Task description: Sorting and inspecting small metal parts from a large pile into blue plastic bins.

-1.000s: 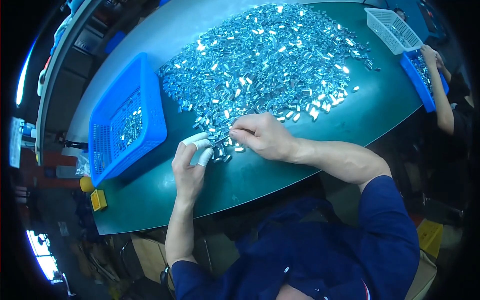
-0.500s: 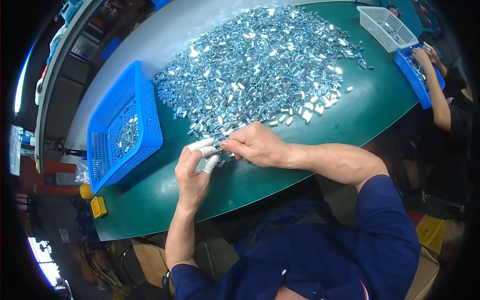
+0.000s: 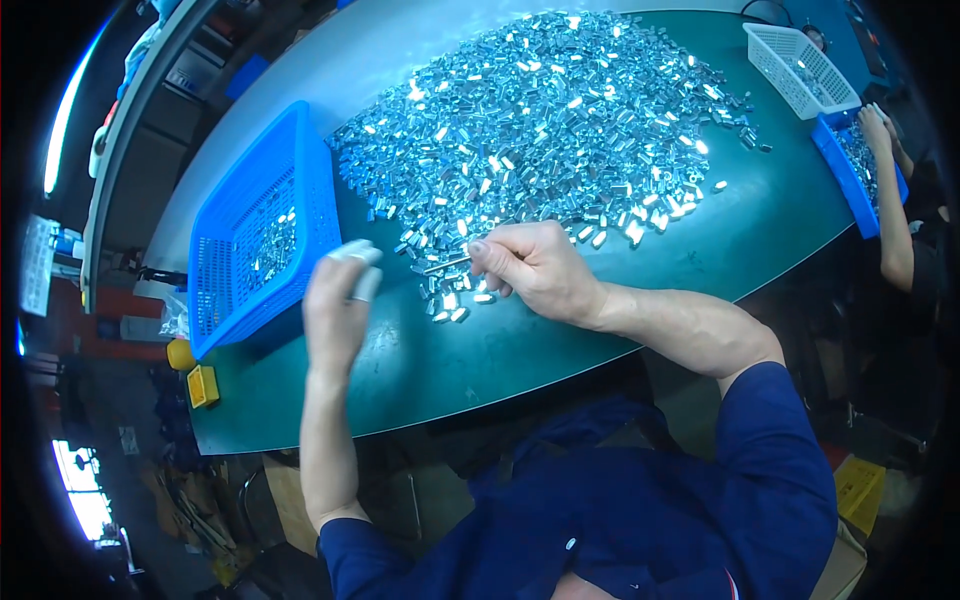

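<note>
Blue basket (image 3: 320, 190), metal pieces (image 3: 274, 245) inside, left hand (image 3: 337, 310) near (blurred)

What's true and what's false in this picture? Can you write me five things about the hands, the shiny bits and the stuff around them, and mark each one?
1. The right hand holds a thin metal rod. True.
2. Nobody's fingers wear any covers. False: the left hand has white finger covers.
3. A big pile of shiny metal pieces lies on the green table. True.
4. The big blue basket, left of the pile, has nothing in it. False: there are small shiny pieces inside.
5. By the table's left corner is a yellow box. True.
</note>
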The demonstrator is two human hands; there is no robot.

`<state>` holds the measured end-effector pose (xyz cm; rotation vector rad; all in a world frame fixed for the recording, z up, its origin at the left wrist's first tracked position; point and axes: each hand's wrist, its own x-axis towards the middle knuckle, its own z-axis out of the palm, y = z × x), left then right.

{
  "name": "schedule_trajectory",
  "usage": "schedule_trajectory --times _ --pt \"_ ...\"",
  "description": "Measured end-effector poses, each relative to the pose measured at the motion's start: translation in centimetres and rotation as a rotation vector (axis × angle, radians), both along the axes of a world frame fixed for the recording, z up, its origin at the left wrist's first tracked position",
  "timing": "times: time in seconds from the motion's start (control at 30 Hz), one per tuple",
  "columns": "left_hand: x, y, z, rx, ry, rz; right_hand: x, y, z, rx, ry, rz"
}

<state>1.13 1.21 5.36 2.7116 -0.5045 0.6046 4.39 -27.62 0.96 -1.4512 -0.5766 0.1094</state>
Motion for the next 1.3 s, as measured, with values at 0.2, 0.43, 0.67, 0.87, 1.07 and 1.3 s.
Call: schedule_trajectory --times 0.2,0.43,0.67,0.87,1.07,1.3 --pt "-0.5 -2.0 -4.6 -0.05 0.134 -0.052 0.2 0.2 -0.8 -0.088 -0.072 -0.027" --pt "-0.8 -1.9 -5.0 -0.136 0.161 0.005 0.0 0.3 -1.2 -0.179 -0.103 -0.037" --pt "-1.9 -4.6 -2.7 -0.296 0.101 -0.063 0.0 0.3 -0.6 -0.202 -0.07 -0.07" --pt "-2.4 -5.8 -2.9 -0.361 0.107 -0.135 0.1 0.7 -1.5 -0.23 -0.144 -0.042" --pt "-2.2 -5.9 -3.4 -0.236 0.006 -0.194 0.0 1.3 -3.0 -0.257 -0.374 -0.086" --pt "-2.2 -6.3 -3.8 -0.277 0.026 -0.19 -0.4 1.1 -2.4 -0.259 -0.482 -0.114"
